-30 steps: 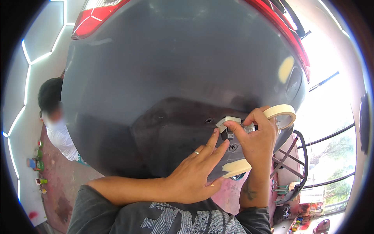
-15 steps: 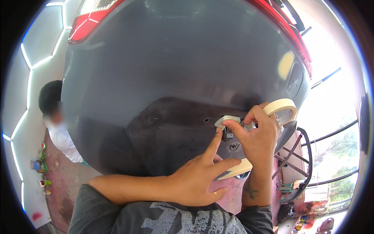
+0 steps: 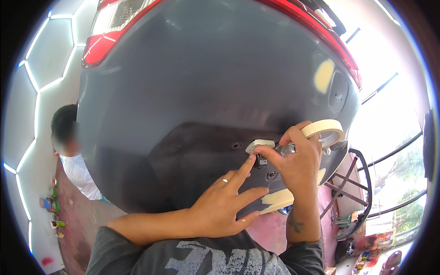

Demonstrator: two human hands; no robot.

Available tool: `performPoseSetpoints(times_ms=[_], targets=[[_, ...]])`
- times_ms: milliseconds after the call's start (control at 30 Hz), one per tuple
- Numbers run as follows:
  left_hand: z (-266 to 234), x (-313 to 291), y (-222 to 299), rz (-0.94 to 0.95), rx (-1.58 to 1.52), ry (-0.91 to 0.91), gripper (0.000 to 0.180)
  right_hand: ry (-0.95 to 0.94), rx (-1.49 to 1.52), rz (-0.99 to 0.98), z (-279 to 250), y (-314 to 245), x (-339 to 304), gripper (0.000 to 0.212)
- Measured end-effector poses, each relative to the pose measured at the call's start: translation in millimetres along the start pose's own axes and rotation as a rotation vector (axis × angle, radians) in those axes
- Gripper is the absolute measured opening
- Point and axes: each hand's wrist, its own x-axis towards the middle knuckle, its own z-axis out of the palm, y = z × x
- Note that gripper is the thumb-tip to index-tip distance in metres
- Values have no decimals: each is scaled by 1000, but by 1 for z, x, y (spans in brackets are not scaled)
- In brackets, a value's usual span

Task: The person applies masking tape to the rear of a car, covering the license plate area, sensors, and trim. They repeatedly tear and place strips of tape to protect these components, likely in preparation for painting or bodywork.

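Observation:
Before me stands the dark grey rear panel of a car. A small fitting low on it wears a piece of cream masking tape, with a little black square part just below. My left hand has its fingers spread, and the index fingertip presses at the tape's lower left edge. In my right hand, a roll of masking tape is gripped at the fingers, while the thumb pushes on the right side of the taped fitting.
Red tail lights flank the panel's top. A cream patch marks its lower edge. A person in white is beyond the car at left, near several cans. A metal stand is at right.
The view has shifted slightly, so the car appears a little lower and to the left. My left fingers have spread more, while my right hand keeps the tape roll and its place at the fitting.

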Motion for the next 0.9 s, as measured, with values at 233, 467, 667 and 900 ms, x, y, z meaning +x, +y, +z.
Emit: performPoseSetpoints(times_ms=[233, 467, 667, 900], targets=[[3, 1, -1, -48, 61, 12, 60, -15, 3, 9, -1, -4, -2, 61], [-8, -4, 9, -156, -39, -30, 65, -40, 57, 36, -8, 4, -3, 58], [-10, -3, 8, -157, -235, -9, 68, -63, 74, -52, -4, -3, 4, 53], [-2, 5, 5, -232, -552, 60, 74, 11, 31, -59, 1, 2, 4, 54]])
